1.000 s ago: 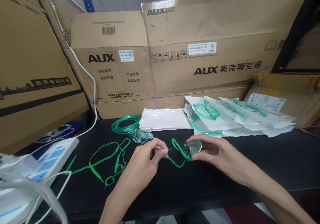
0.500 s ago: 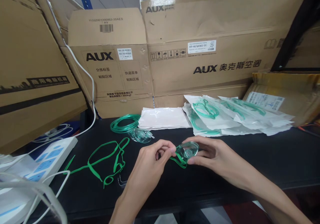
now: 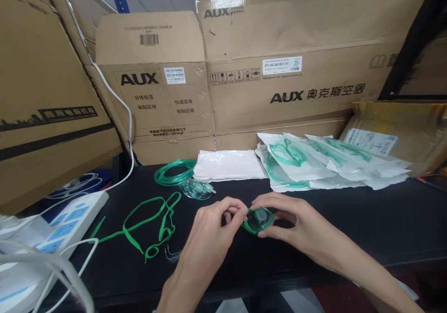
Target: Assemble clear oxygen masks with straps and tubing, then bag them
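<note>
A clear green oxygen mask is held above the black table, its open side tilted toward me. My right hand grips its right side between thumb and fingers. My left hand pinches at the mask's left edge, where a green elastic strap runs along the rim; the fingertips partly hide the pinched part. Left of my hands, loose green straps lie on the table with thin clear wire-like pieces beside them. Behind the left hand rests another clear mask against a coil of green tubing.
White pouches lie at the back, and packed pouches with green tubing are heaped at the right. A white power strip with cables borders the left. Cardboard boxes wall off the rear of the black table.
The mask has turned in my hands, so its open side now faces me more. The dangling strap loop has drawn up along the rim. Both hands keep hold.
</note>
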`<control>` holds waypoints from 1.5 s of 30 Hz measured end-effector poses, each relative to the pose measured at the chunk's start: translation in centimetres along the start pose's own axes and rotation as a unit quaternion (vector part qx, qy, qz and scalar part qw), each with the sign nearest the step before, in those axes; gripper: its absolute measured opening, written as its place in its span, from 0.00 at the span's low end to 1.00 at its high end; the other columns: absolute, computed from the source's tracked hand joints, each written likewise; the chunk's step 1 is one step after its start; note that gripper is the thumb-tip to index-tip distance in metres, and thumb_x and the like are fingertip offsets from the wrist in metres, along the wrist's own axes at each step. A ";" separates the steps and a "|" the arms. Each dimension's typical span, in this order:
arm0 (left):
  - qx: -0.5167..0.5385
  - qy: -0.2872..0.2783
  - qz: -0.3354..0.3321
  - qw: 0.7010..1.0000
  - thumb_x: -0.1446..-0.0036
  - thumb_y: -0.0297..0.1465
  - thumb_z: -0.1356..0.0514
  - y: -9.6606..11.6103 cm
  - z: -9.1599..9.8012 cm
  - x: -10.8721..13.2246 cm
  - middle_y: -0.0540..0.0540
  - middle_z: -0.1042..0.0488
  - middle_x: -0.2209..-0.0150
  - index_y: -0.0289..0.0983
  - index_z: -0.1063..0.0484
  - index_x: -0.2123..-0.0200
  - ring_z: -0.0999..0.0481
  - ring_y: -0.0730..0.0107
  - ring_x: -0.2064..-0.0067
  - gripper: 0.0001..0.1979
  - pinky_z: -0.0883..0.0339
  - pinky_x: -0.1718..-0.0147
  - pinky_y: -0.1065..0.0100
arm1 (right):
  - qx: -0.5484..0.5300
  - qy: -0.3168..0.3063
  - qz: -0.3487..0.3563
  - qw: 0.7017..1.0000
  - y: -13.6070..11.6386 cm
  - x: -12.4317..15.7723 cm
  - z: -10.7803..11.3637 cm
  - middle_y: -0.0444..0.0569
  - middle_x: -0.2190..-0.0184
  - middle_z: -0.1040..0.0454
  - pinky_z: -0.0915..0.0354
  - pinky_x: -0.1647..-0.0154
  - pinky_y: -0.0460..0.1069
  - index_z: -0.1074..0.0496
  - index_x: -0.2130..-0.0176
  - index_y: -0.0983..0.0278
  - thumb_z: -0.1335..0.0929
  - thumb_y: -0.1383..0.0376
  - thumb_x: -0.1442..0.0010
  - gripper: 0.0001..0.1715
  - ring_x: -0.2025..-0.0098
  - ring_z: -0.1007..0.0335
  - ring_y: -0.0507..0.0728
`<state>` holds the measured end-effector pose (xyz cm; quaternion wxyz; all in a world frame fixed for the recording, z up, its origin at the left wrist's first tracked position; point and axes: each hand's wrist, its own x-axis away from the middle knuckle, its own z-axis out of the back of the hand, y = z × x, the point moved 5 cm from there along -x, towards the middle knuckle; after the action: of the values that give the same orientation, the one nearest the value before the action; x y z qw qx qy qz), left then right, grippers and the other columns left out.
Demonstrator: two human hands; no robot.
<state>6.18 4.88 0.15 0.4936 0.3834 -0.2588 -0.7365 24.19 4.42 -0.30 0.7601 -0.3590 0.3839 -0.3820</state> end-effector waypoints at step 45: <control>-0.087 0.032 -0.023 0.995 0.39 0.37 0.35 0.4 -2.3 0.6 0.55 0.25 0.60 0.46 0.27 0.61 0.29 0.64 0.58 0.06 0.41 0.52 0.60 | -0.097 0.137 -0.011 0.986 1.6 -0.2 -0.9 0.49 0.54 0.23 0.33 0.45 0.51 0.24 0.65 0.60 0.29 0.60 0.35 0.08 0.47 0.25 0.59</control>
<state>8.08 4.14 -1.06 0.5164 0.3685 -0.1690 -0.7543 23.83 5.12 -2.01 0.6579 -0.3794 0.5154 -0.3968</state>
